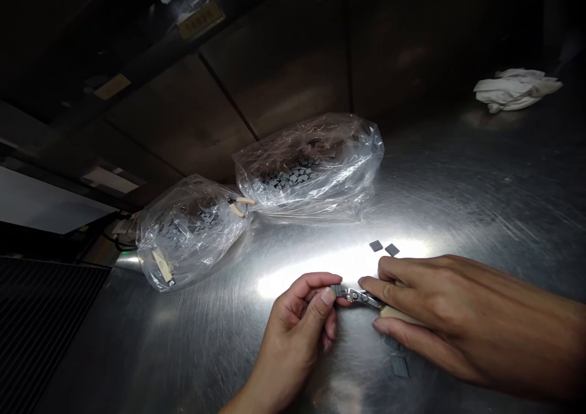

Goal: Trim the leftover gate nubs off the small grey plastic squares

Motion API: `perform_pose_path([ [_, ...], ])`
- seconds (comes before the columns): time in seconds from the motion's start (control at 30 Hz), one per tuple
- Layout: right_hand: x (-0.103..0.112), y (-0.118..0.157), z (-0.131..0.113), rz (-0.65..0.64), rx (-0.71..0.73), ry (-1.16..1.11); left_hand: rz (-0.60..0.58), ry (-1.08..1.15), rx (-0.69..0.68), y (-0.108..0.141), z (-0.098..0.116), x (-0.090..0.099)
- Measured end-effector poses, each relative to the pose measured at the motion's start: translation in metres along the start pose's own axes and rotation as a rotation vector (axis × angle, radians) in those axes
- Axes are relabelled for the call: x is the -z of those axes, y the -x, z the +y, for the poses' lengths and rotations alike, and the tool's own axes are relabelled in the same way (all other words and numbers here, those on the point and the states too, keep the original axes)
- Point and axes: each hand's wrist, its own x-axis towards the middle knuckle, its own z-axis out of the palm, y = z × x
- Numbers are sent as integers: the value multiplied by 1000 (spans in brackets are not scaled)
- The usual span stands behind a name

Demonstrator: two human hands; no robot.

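Observation:
My left hand (304, 316) pinches a small grey ribbed piece (337, 290) between thumb and fingertips. In my right hand (439, 310) is a pair of nippers (362, 296) with metal jaws and cream handles, its jaws meeting the piece's right side. Two flat grey pieces, one dark square (376, 245) and another square (392, 250), lie just beyond my right hand. Below that hand rests a further grey ribbed piece (400, 366), with one more partly hidden by the thumb.
A clear plastic bag (348, 188) of many small grey pieces stands at the back, and a second clear bag (196, 267) is to its left. Cream-handled pliers (238, 209) lie against the bags. A white cloth (517, 90) sits far right on the metal table (192, 353).

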Motion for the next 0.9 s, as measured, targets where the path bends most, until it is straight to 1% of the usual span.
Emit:
perform_pose_path([
  [0.2, 0, 0, -2, 4, -14, -3, 12, 2, 5, 1, 1, -2],
  [0.4, -1, 1, -2, 11, -16, 5, 4, -5, 9, 1, 0, 0],
  [0.53, -3, 0, -3, -6, -12, 4, -2, -3, 7, 0, 0, 0],
  [0.73, 3, -2, 3, 35, 6, 45, -16, 78, 13, 0, 1, -1],
  [0.9, 7, -4, 10, 80, -15, 60, -1, 195, 81, -2, 6, 1],
])
